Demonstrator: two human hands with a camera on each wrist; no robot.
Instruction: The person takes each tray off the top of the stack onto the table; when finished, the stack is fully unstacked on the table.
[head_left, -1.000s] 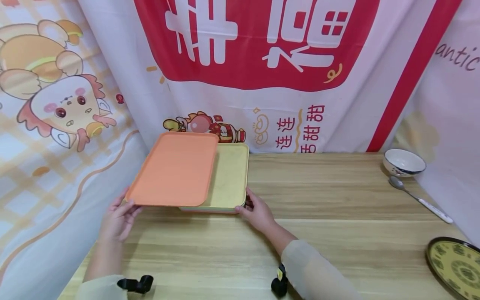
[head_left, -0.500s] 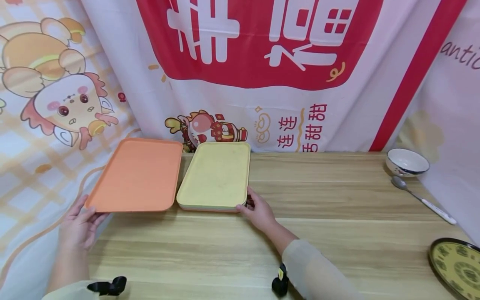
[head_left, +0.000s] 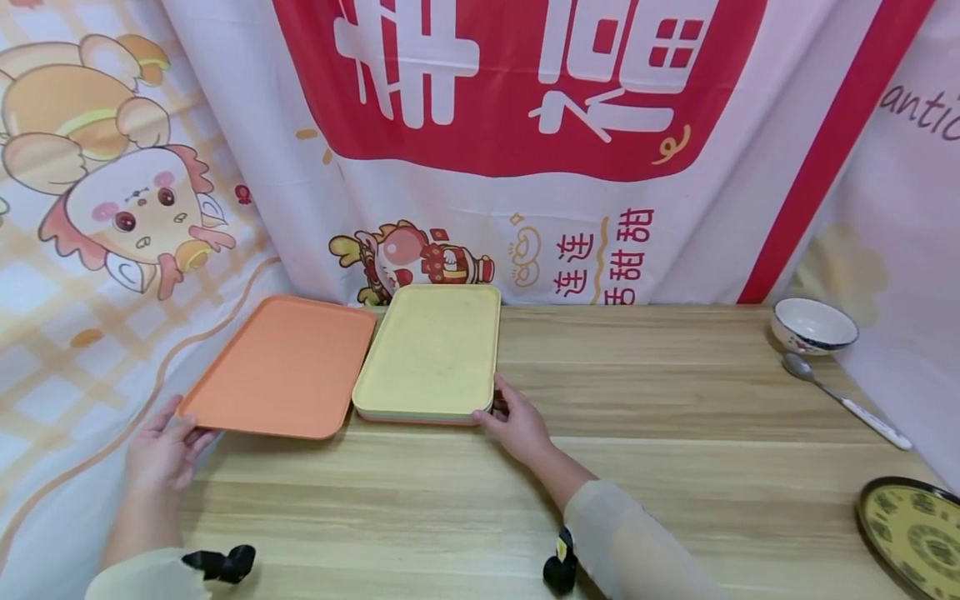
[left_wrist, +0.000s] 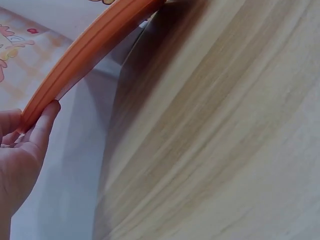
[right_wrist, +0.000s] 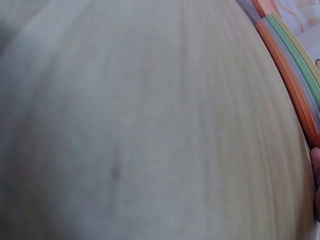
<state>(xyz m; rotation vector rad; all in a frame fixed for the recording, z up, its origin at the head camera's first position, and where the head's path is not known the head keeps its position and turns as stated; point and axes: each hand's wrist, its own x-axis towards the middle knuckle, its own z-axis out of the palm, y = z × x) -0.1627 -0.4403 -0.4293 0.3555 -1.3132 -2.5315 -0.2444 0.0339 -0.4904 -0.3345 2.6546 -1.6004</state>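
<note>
Two hands are busy at a wooden table (head_left: 600, 400). From the head view, the left hand (head_left: 161, 450) holds the near corner of an orange tray (head_left: 281, 367). Its fingers sit under the tray and the thumb is on top, so it pinches the edge. The orange tray lies at the left end of the table, and its near left corner hangs out past the table edge. Just beside it on the right is a stack of trays (head_left: 431, 354) with a yellow one on top. The two almost touch. The right hand (head_left: 517, 425) rests at the near right corner of the stack, with its fingers curled around the edge. Far off on the right sit a white bowl (head_left: 814, 325), a spoon (head_left: 840, 400) and a dark round plate (head_left: 911, 533). A cloth with cartoon pictures (head_left: 480, 150) hangs behind the table.

From the left wrist view, the orange tray (left_wrist: 85, 55) shows its thin edge. The left hand (left_wrist: 20, 155) grips it, with one fingertip pressed on the rim. The table (left_wrist: 215, 140) lies below.

From the right wrist view, the picture is blurry. The table (right_wrist: 150, 125) fills most of it. The stack of trays (right_wrist: 295, 75) shows as colored stripes at the right edge. Only a tiny bit of the right hand (right_wrist: 316, 175) peeks in, touching the stack, and I cannot tell how its fingers lie here.
</note>
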